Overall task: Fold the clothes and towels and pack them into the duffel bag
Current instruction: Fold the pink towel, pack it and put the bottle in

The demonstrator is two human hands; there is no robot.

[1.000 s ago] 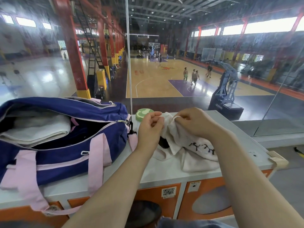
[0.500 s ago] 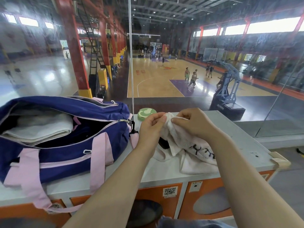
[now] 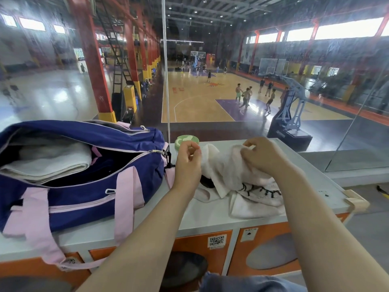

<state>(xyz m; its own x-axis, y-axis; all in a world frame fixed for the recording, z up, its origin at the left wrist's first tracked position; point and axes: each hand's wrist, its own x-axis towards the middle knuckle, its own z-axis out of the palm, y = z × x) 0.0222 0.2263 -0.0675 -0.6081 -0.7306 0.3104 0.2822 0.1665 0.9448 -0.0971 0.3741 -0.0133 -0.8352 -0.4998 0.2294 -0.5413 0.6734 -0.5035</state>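
Note:
A white towel (image 3: pixel 229 171) with black lettering lies crumpled on the white counter (image 3: pixel 210 216), right of the bag. My left hand (image 3: pixel 187 165) pinches its upper left edge with curled fingers. Its upper right edge, lifted off the counter, is gripped by my right hand (image 3: pixel 261 157). The navy duffel bag (image 3: pixel 84 194) with pink straps lies open at the left, and a folded white towel (image 3: pixel 46 159) sits inside it. Something dark (image 3: pixel 207 183) shows under the crumpled towel.
A round green container (image 3: pixel 187 141) stands behind my left hand at the counter's back edge. A glass wall (image 3: pixel 347 144) rises right behind the counter. Orange locker doors (image 3: pixel 263 249) lie below the counter top. A taped corner guard (image 3: pixel 355 202) marks the right end.
My hands have moved apart along the towel's top edge, the right one going right, stretching the fabric between them. The bag has not moved.

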